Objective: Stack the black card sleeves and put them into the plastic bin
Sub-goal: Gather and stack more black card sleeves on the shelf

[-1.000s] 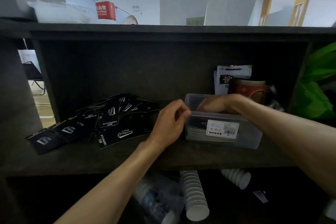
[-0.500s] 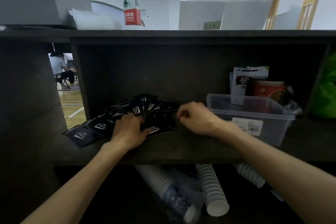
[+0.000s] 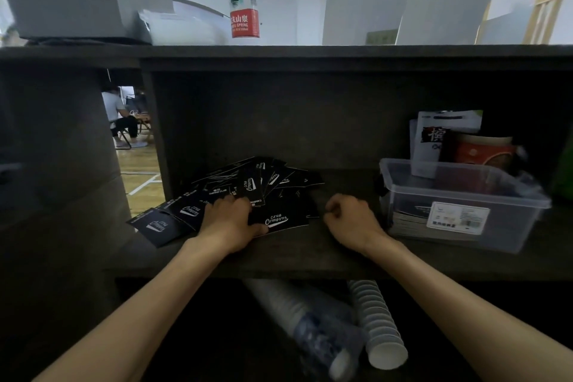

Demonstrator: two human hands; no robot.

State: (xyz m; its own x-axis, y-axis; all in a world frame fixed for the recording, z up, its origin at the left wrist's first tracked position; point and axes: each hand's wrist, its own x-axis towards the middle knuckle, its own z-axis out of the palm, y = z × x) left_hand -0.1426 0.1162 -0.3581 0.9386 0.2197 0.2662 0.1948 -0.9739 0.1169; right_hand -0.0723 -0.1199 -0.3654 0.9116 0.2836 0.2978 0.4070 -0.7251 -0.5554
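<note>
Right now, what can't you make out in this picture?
- Left hand: fingertips hidden among the black card sleeves, head view.
- Right hand: curled fingers face away; holding anything unclear.
- Plastic bin: label print too small; cloudy wall blurs the stack inside.

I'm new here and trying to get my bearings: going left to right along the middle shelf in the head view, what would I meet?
Scattered black card sleeves → left hand resting on them → right hand → clear plastic bin.
</note>
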